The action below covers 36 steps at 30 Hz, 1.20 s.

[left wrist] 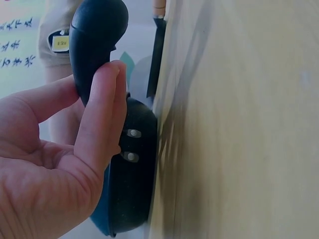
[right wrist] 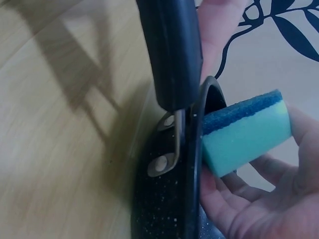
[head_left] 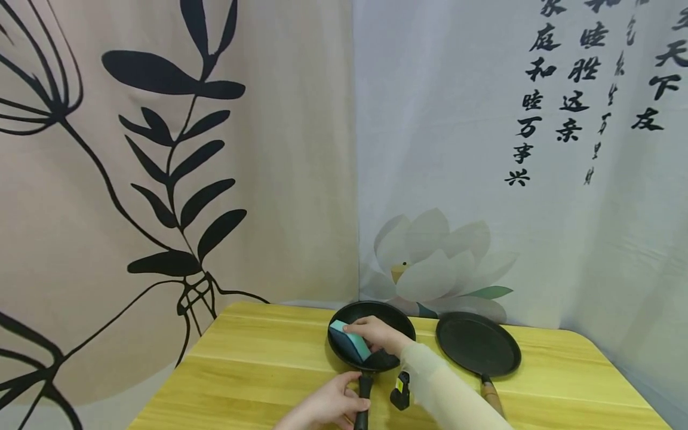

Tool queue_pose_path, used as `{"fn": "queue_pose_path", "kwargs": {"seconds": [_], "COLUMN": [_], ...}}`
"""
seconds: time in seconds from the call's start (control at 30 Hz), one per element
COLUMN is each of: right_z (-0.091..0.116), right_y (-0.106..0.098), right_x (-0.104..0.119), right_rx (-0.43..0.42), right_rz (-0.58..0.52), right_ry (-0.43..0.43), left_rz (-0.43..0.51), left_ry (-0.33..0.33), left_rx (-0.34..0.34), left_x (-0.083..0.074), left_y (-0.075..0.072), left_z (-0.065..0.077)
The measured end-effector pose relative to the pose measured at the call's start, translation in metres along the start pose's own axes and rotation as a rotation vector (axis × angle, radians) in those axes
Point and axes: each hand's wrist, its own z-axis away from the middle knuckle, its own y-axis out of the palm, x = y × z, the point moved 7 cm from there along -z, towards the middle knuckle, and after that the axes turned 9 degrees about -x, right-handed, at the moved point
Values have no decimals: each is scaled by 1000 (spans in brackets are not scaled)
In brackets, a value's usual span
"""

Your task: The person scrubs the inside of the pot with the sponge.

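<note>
A deep black frying pan [head_left: 395, 316] sits near the back edge of the table. My left hand [head_left: 330, 403] holds its black handle [head_left: 364, 388], thumb and fingers on either side, as the left wrist view also shows. Over the inside of the pan, my right hand [head_left: 378, 333] grips a two-layer sponge [head_left: 350, 340], light turquoise with a dark blue scouring side. In the right wrist view the sponge [right wrist: 246, 137] is tilted at the pan's rim, dark side toward the handle. Whether it touches the pan's bottom, I cannot tell.
To the right on the wooden table [head_left: 258, 358] lies a flat black pan [head_left: 478, 343] with a wooden handle [head_left: 490, 397], partly behind the right sleeve [head_left: 446, 382]. A small black device [head_left: 400, 391] with a yellow label is at that sleeve. Printed curtains [head_left: 301, 179] hang behind the table.
</note>
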Motion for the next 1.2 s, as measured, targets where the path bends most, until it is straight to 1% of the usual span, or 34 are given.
{"fn": "queue_pose_path", "kwargs": {"seconds": [0.17,0.33,0.47,0.6,0.93,1.1,1.2], "right_z": [1,-1,-4,-7,-14,-19,-21], "right_y": [0,1,1,1,-1,-2,-4], "right_x": [2,5,7,8,5,2,1], "right_rx": [11,11,-10,-49,-132,-168,-201], "right_rz": [8,23,35,50,38,26,38], "right_ry": [12,1,-11,-13,22,25,16], "left_rz": [15,34,45,59,78,51,39], "left_ry": [6,11,8,2,-1,1,3], "left_rx": [15,63,99,116,128,121,116], "left_x": [1,5,8,9,7,6,6], "left_y": [1,0,0,1,3,3,2], "left_z": [-1,-3,-4,-6,-5,-5,-5]}}
